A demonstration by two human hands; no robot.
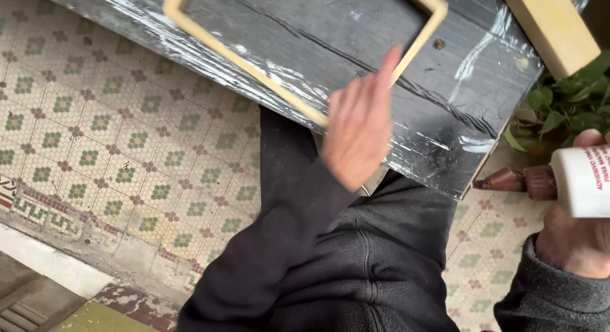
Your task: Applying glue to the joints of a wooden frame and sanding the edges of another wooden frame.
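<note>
Your left hand (359,132) is open, forefinger extended, its tip touching the thin wooden frame (286,90) lying on the black board (356,33). Your right hand (575,233), right of the board, grips a white glue bottle (572,179), brown nozzle toward the board.

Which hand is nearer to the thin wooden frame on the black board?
Left. The left hand overlaps the wooden frame; the right hand holds a glue bottle beyond the board's edge.

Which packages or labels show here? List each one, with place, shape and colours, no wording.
White plastic glue bottle: right edge, lying sideways in the right hand, cylindrical, brown ribbed nozzle pointing left.
Label on that bottle: red print on white, cut off by the frame edge.
No signs or screens.
</note>
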